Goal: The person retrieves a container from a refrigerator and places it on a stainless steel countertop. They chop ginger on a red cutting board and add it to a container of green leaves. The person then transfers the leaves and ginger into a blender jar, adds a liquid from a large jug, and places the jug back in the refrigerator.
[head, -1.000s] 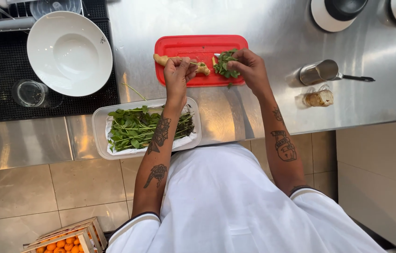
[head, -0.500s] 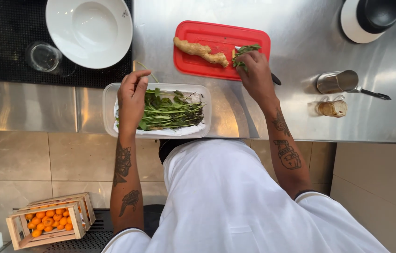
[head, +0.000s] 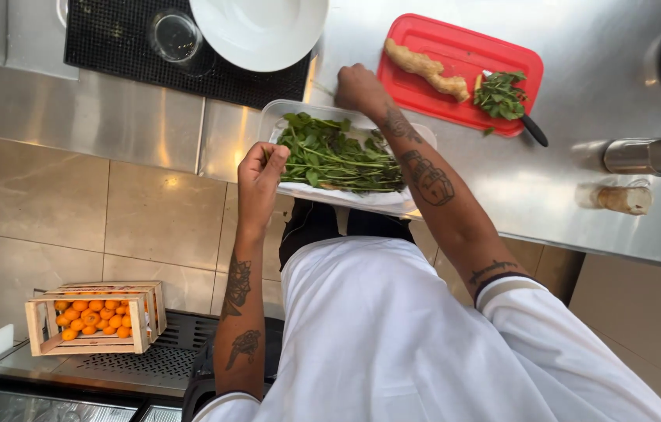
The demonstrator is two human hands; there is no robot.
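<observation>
Two hands at herb tray (head: 268,117): left hand (head: 262,168) fingers pinching greens (head: 338,156) at left end; right hand (head: 358,87) fisted at far rim; stems run left-right.

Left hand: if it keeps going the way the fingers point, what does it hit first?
The left hand sits at the near-left edge of the clear rectangular plastic tray, fingers aimed right. It would likely meet the pile of green leafy herbs first; it may already touch them, since depth is unclear.

Around the one tray of greens (head: 393,199) lie one red cutting board (head: 455,55), one ginger root (head: 426,69), one knife (head: 534,129), one white bowl (head: 260,31), one glass (head: 175,35), two hands and, below it, one crate of oranges (head: 94,316).
</observation>
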